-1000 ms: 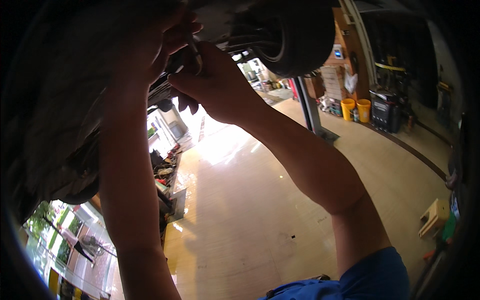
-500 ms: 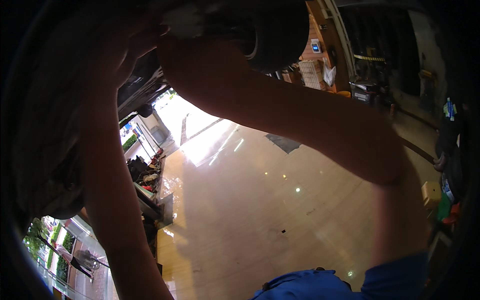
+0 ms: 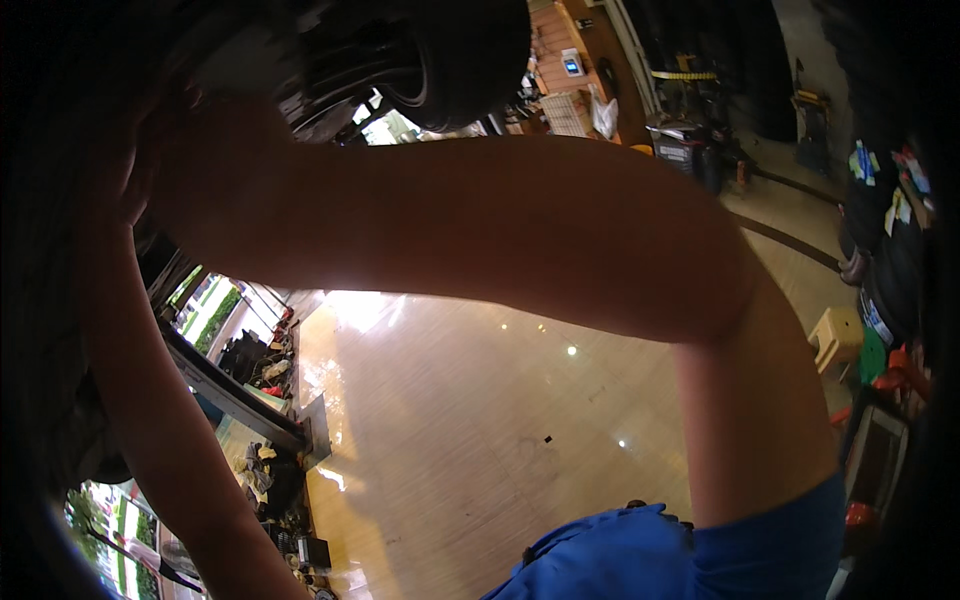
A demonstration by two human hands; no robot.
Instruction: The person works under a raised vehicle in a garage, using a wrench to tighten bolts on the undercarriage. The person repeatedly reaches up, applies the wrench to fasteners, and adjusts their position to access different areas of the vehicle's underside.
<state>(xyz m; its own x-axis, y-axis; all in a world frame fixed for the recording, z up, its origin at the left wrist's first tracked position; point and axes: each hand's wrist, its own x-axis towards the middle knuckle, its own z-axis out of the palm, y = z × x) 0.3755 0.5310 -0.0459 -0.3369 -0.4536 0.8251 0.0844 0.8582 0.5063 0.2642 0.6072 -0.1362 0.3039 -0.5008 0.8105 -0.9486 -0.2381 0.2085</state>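
Both my arms are raised into the dark underside of a vehicle at the upper left. My left hand (image 3: 118, 185) is close against the shadowed underbody, its fingers lost in the dark. Just right of it, my right hand (image 3: 215, 140) reaches up to the same spot, beside a dull grey part (image 3: 265, 60). Shadow and the angle of the wrists hide the fingers of both hands, so whatever they hold or touch cannot be made out. A dark wheel (image 3: 475, 70) hangs to the right of my right hand.
Below lies a glossy tiled floor (image 3: 470, 400). A lift post (image 3: 235, 385) leans across the left, with piled parts (image 3: 275, 480) near its base. At the right are a yellow stool (image 3: 837, 338) and stacked tyres (image 3: 890, 290). A person (image 3: 150, 555) is outside at lower left.
Both hands and forearms have shifted left in the picture, and my right forearm lies more level. The view has turned, showing more of the wheel and the lift post.
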